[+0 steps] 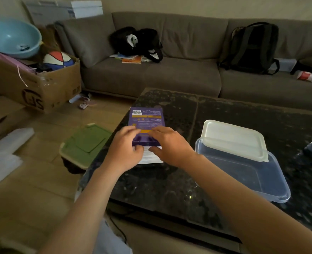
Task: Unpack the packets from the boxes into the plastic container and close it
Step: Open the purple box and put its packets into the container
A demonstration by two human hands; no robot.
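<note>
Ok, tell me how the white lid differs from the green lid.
The white lid is plain and lies askew over the clear container, leaving it mostly open; the green lid has a cream rim and sits squarely on its base. The white lid is over the table; the green lid is beyond its left edge. Both are rounded rectangles.

The room is dim with a warm, yellowish cast, lit softly and evenly so that shadows stay faint; the white lid is the brightest patch, while the dark stone table shows only small glints. The left hand, the right hand and the print on the purple box are softly blurred. The wide lens bows the sofa and smears detail toward the frame edges.
</note>
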